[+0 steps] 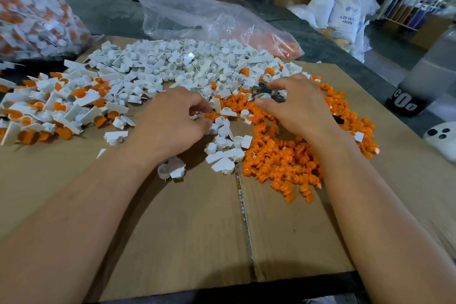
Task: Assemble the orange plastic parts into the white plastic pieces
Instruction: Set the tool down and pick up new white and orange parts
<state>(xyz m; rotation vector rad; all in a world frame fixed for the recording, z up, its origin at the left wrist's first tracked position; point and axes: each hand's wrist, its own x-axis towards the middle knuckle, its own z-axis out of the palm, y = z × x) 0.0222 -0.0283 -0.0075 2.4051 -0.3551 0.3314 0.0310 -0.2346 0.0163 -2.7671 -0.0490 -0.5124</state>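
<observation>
A heap of loose orange plastic parts [291,155] lies at the right of the cardboard sheet [187,224]. Loose white plastic pieces [172,64] spread across the back. Joined white-and-orange pieces [56,106] pile up at the left. My left hand [170,121] hovers at the middle with curled fingers, pinching a small white piece [195,116] at its fingertips. My right hand [293,103] rests on the orange heap, its fingers and thumb around a small grey metal tool [267,92]. Part of the tool is hidden by the fingers.
A clear bag [37,12] of joined pieces stands at the back left. Another clear bag [212,20] with orange parts lies behind the white pile. A black container [407,103] and a white object [441,136] sit at the right edge. Boxes and sacks fill the background.
</observation>
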